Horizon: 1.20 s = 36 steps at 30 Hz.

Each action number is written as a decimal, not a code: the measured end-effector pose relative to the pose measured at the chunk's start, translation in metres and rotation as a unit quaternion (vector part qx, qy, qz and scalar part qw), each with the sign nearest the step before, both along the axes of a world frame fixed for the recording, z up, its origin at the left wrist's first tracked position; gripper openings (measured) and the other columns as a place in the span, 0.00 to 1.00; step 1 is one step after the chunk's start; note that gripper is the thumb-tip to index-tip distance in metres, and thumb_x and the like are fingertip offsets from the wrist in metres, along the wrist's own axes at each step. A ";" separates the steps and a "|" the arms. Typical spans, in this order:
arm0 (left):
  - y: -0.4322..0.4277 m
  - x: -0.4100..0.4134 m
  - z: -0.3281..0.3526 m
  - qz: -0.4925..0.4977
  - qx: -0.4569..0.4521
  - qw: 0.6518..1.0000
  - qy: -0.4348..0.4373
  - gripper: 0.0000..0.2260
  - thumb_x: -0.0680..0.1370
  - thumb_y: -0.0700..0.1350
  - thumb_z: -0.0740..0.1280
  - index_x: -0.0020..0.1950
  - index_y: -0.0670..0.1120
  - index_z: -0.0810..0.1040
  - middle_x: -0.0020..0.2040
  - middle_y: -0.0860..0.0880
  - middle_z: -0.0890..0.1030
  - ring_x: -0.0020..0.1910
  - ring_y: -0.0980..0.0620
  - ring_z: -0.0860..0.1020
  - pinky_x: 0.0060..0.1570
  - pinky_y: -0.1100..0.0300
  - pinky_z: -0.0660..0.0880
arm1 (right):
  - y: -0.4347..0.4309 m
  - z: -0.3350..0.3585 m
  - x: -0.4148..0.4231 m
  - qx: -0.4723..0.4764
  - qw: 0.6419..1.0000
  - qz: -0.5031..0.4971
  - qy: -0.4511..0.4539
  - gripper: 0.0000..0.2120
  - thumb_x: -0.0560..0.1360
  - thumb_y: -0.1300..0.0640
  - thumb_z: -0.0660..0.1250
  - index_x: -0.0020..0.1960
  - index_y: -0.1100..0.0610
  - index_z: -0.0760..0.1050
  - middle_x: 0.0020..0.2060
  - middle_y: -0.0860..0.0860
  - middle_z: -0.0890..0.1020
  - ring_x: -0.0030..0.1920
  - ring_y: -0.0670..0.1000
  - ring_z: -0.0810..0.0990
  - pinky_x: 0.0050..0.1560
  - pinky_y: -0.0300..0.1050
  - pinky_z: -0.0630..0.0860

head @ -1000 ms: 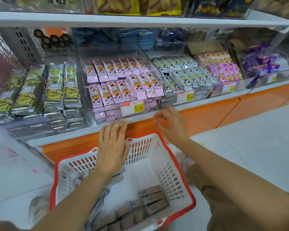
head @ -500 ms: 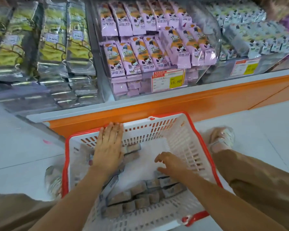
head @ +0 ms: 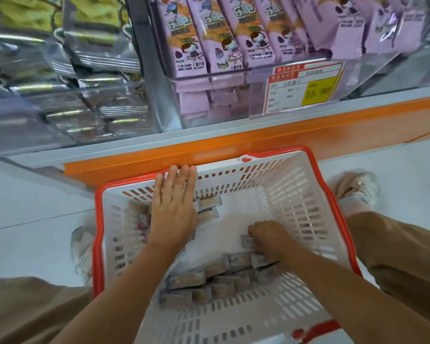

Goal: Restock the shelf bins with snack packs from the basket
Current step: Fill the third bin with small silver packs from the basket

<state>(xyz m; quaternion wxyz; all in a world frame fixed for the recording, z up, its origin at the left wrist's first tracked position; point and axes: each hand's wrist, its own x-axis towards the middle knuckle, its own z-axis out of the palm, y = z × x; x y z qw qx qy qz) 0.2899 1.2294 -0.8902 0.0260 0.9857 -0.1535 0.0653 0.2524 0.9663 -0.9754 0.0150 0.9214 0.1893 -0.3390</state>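
Red-rimmed white plastic: that's the basket (head: 97,232), parked on the floor against the orange shelf base, and the action has dropped right into it. A second ago the right hand (head: 268,238) was up by the shelf edge. Now it's deep in the basket, fingers curled down over one pack (head: 248,240) at the far edge of the heap. The thumb is out of sight, so I can't tell how firm that hold is.

The left hand (head: 174,209) has barely budged. It lies flat, fingers straight and pressed together, tips at the far rim, palm over a few packs along the left side.

The snack packs (head: 209,279), little brownish bars, lie in a loose pile at the near end, with the basket floor bare beyond them.

Overhead, the clear bin (head: 233,75) holds purple packets (head: 233,40) standing right up to its front wall, a yellow price tag (head: 317,91) on it.

My read is that the shelf reach is over and the next pick is under way. With that much stock in the basket, I'd judge the restocking far from finished.
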 end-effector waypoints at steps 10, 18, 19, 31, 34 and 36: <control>-0.003 -0.005 0.029 0.008 -0.015 0.998 0.056 0.41 0.69 0.44 0.74 0.78 0.38 0.61 0.75 0.38 0.66 0.77 0.38 0.58 0.77 0.44 0.42 | 0.006 0.084 0.021 0.308 0.913 -0.266 -0.021 0.31 0.69 0.59 0.71 0.68 0.47 0.64 0.39 0.54 0.77 0.36 0.53 0.78 0.38 0.50 0.77; -0.050 -0.016 0.085 0.007 -0.306 0.931 0.200 0.22 0.83 0.53 0.58 0.76 0.48 0.67 0.73 0.48 0.68 0.73 0.46 0.62 0.74 0.49 0.57 | 0.002 0.191 0.017 0.540 0.757 -0.356 -0.093 0.13 0.68 0.67 0.67 0.52 0.60 0.71 0.46 0.54 0.76 0.43 0.46 0.75 0.40 0.34 0.73; -0.055 -0.018 0.093 -0.003 -0.362 0.899 0.246 0.21 0.84 0.52 0.59 0.76 0.51 0.66 0.73 0.52 0.67 0.73 0.50 0.62 0.75 0.51 0.58 | 0.000 0.201 0.015 0.551 0.750 -0.352 -0.102 0.13 0.67 0.65 0.67 0.51 0.60 0.71 0.45 0.54 0.75 0.41 0.46 0.74 0.40 0.35 0.71; -0.090 -0.016 0.186 -0.108 -0.414 0.900 0.081 0.16 0.83 0.46 0.63 0.70 0.50 0.71 0.63 0.51 0.74 0.63 0.54 0.69 0.63 0.60 0.65 | -0.054 0.307 -0.016 0.512 0.780 -0.247 -0.263 0.10 0.70 0.58 0.74 0.48 0.58 0.76 0.43 0.50 0.80 0.40 0.45 0.76 0.43 0.35 0.73; -0.094 -0.006 0.209 -0.080 -0.321 0.933 -0.141 0.20 0.78 0.40 0.62 0.70 0.45 0.71 0.66 0.45 0.72 0.67 0.46 0.67 0.69 0.50 0.63 | -0.073 0.336 -0.006 0.543 0.700 -0.292 -0.360 0.09 0.73 0.61 0.73 0.50 0.58 0.75 0.43 0.49 0.79 0.40 0.43 0.75 0.43 0.34 0.72; -0.093 0.005 0.213 -0.060 -0.246 0.953 -0.164 0.26 0.75 0.39 0.65 0.73 0.43 0.68 0.72 0.42 0.68 0.73 0.41 0.63 0.74 0.42 0.57 | -0.085 0.353 0.008 0.533 0.658 -0.318 -0.427 0.09 0.74 0.62 0.73 0.51 0.58 0.74 0.42 0.45 0.77 0.39 0.39 0.74 0.42 0.32 0.70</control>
